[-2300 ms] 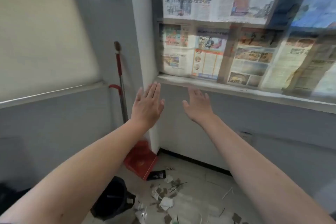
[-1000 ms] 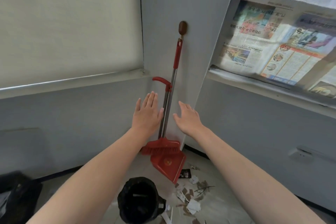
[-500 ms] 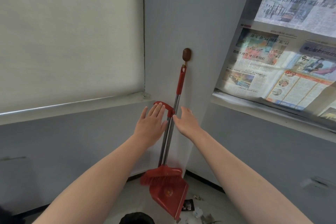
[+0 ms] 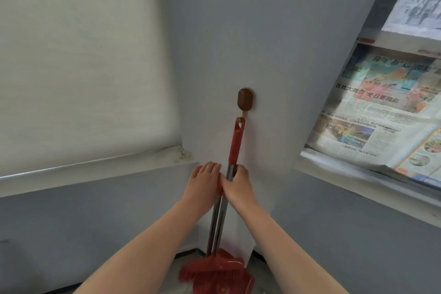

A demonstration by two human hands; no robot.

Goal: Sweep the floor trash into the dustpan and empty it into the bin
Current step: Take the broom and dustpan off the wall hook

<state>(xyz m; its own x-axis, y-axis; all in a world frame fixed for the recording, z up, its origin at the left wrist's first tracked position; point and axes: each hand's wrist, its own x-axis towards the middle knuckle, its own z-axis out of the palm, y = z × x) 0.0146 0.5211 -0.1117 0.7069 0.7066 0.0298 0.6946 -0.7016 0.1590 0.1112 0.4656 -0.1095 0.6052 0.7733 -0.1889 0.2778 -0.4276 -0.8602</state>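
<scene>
A red broom [image 4: 235, 143] hangs by the top of its handle from a brown wall hook [image 4: 244, 100]. Its red bristles [image 4: 210, 272] sit low against a red dustpan [image 4: 229, 280], whose shorter metal pole runs up beside the broom's pole. My left hand [image 4: 204, 182] lies curled over the red grip at the top of the dustpan pole. My right hand [image 4: 237, 185] wraps around the broom's metal pole just below its red grip. The floor trash and the bin are out of view.
The broom hangs on a grey wall pillar in a corner. A pale roller blind [image 4: 83, 67] and a window sill [image 4: 95, 169] are on the left. Newspapers [image 4: 381, 114] cover the window on the right above a ledge.
Both hands have moved forward from open in the air and closed on the two poles. The view has tilted up, so the bin and trash have dropped out of sight.
</scene>
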